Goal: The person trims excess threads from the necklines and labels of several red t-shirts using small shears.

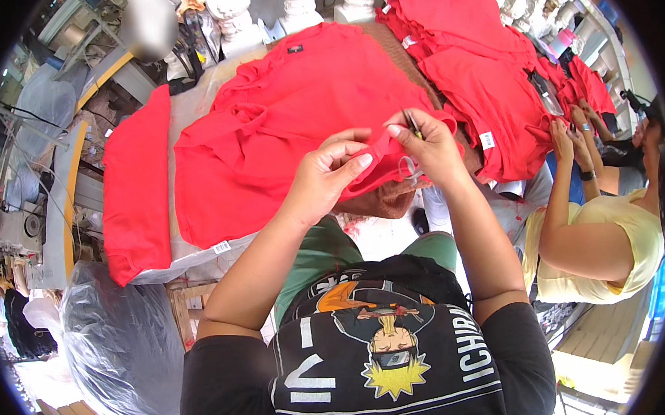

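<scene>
A red garment (319, 88) lies spread over the table in front of me, with a small dark label near its far edge. My left hand (322, 176) is closed in a pinch on a raised edge of this cloth. Close by on the right, my right hand (433, 151) holds a small pair of scissors (415, 128), blades pointing up and away, a pale finger loop showing below the palm. Its thumb and fingertips also meet the lifted red edge. What exactly lies between the fingertips is too small to make out.
A folded red piece (138, 195) lies at the table's left end. More red garments (484, 87) are heaped to the right, where a co-worker in a yellow top (598, 246) handles cloth. White balusters (299, 6) line the far side. A large plastic-wrapped bundle (122, 346) stands at lower left.
</scene>
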`<state>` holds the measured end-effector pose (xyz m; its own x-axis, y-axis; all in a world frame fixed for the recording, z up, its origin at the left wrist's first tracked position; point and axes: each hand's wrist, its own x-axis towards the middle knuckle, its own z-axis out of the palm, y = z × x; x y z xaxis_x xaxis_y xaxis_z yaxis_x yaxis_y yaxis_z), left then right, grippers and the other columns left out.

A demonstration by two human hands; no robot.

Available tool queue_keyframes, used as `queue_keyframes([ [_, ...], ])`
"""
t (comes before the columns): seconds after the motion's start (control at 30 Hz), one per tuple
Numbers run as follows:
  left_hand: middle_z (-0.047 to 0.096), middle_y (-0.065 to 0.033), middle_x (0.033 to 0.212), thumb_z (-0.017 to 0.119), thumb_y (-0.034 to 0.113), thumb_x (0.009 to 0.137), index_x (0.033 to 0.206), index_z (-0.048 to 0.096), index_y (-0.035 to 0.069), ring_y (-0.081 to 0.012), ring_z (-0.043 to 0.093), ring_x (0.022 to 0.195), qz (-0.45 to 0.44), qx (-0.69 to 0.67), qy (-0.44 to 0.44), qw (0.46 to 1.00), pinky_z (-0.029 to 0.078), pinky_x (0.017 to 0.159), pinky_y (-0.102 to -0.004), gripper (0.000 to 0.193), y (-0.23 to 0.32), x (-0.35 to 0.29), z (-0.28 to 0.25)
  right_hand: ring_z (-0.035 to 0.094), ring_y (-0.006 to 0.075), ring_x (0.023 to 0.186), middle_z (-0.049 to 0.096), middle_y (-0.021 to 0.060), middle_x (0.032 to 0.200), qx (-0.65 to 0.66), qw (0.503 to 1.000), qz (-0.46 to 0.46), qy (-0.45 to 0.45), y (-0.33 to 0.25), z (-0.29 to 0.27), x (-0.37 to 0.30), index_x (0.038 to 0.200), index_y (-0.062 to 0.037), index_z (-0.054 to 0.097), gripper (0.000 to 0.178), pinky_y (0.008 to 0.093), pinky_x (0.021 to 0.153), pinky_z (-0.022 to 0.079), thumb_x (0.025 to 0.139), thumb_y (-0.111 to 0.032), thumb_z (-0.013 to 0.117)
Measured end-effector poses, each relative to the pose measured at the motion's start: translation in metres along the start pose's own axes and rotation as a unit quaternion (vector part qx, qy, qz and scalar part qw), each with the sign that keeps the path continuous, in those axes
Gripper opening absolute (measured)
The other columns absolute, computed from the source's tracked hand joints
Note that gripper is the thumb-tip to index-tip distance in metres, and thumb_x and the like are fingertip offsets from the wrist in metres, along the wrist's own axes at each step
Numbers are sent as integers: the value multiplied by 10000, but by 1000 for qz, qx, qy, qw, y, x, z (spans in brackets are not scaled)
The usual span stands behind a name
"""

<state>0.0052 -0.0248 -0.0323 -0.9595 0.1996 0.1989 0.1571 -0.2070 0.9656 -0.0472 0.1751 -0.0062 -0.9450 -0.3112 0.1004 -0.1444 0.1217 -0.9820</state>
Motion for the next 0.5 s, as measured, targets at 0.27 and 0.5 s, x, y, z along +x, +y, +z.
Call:
queue_keyframes([
  [0.27,621,-102,1181,611,86,929,1109,665,-16,-140,580,1059,-65,-68,49,994,467,919,-272,214,-33,0,21,553,113,887,594,38,964,-82,992,-84,42,32,7,-10,1025,-42,686,171,243,737,452,855,-60,679],
  [0.5,635,-97,1149,657,77,894,1068,684,-18,-149,591,1052,-20,-52,116,992,469,914,-278,201,-45,9,39,513,85,712,594,20,843,-48,993,-100,31,13,-3,-20,971,-33,687,178,226,624,407,799,-24,732],
])
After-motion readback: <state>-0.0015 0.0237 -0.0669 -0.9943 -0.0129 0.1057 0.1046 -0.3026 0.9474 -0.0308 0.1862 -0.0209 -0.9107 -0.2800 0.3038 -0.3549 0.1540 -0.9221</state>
